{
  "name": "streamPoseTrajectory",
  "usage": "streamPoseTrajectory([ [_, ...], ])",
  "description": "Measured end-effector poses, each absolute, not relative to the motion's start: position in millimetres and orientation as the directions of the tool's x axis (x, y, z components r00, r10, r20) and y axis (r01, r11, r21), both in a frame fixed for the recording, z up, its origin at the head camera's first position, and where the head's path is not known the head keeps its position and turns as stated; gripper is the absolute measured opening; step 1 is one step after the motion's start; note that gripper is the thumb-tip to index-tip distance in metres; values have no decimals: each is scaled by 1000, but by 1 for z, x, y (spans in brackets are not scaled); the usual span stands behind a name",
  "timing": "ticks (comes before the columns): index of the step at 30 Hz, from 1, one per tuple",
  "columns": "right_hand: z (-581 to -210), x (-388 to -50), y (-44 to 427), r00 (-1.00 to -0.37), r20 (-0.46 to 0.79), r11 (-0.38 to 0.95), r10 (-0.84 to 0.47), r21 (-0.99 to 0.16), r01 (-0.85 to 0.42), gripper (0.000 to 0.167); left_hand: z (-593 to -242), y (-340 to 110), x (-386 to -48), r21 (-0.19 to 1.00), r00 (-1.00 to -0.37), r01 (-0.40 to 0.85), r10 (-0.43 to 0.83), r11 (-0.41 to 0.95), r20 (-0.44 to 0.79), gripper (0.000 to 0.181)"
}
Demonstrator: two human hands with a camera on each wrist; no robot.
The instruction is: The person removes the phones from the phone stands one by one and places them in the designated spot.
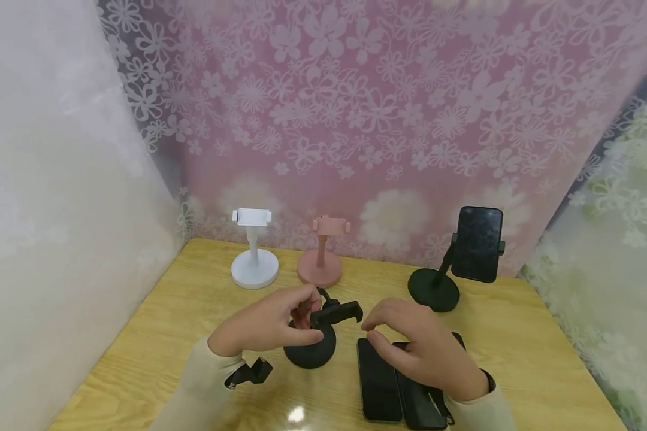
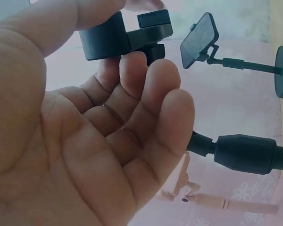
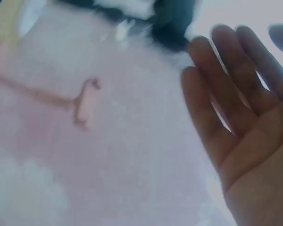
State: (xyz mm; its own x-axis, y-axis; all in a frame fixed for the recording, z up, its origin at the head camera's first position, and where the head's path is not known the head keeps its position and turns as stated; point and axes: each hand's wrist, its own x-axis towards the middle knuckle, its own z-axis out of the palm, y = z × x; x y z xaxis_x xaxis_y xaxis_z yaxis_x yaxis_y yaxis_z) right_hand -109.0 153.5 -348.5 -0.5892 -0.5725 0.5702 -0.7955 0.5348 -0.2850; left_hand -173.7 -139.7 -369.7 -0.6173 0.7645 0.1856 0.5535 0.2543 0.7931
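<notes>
A black phone stand with a round base [image 1: 310, 353] stands at the front middle. Its clamp head [image 1: 338, 313] is held at the left end by my left hand [image 1: 272, 320]; in the left wrist view the left hand's [image 2: 99, 136] fingers curl against the clamp [image 2: 106, 37]. My right hand [image 1: 417, 341] hovers to the right of the clamp, fingers loosely bent and holding nothing. Fingers spread apart, the right hand [image 3: 254, 117] appears in the right wrist view, apart from the blurred dark clamp [image 3: 172, 21].
Dark phones lie under and beside my right hand, one [image 1: 378, 383] nearest the stand. At the back are a white stand [image 1: 254, 269], a pink stand [image 1: 320, 267] and a black stand [image 1: 434, 290] bearing a phone [image 1: 478, 244]. A floral curtain [image 1: 383, 120] hangs behind.
</notes>
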Motion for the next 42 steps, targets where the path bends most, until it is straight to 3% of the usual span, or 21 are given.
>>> streamPoseTrajectory([
  [5, -347, -96, 152, -422, 690, 372, -588, -233, -899, 7, -374, -136, -171, 791, -618, 555, 764, 257, 185, 30],
  [8, -345, -95, 152, -374, 727, 362, -576, -184, -914, 7, -374, -137, -170, 795, -618, 550, 765, 256, 181, 29],
  [10, -344, -95, 152, -375, 735, 385, -565, -167, -908, 9, -372, -138, -170, 785, -625, 557, 759, 270, 182, 29],
  [13, -341, -93, 154, -404, 732, 456, -548, -143, -878, 17, -367, -139, -170, 759, -631, 579, 753, 298, 186, 28],
  [18, -334, -87, 161, -508, 691, 572, -514, -165, -804, 23, -363, -140, -169, 712, -632, 612, 754, 345, 179, 25],
  [24, -331, -85, 171, -593, 697, 652, -404, -235, -721, 2, -363, -142, -166, 669, -653, 633, 733, 389, 192, 30],
  [25, -331, -85, 172, -612, 698, 673, -372, -251, -696, 5, -363, -141, -166, 666, -654, 637, 730, 388, 200, 31],
  [28, -331, -84, 176, -710, 651, 747, -270, -323, -581, 13, -363, -138, -164, 656, -655, 647, 723, 388, 219, 32],
  [33, -329, -80, 181, -850, 505, 807, -149, -434, -400, 8, -367, -130, -163, 586, -623, 719, 720, 374, 306, 30],
  [37, -324, -75, 185, -880, 463, 805, -106, -480, -349, 6, -371, -124, -160, 440, -581, 801, 704, 405, 409, 30],
  [42, -320, -74, 191, -868, 489, 801, -88, -484, -353, 7, -366, -115, -160, 291, -534, 845, 713, 448, 455, 34],
])
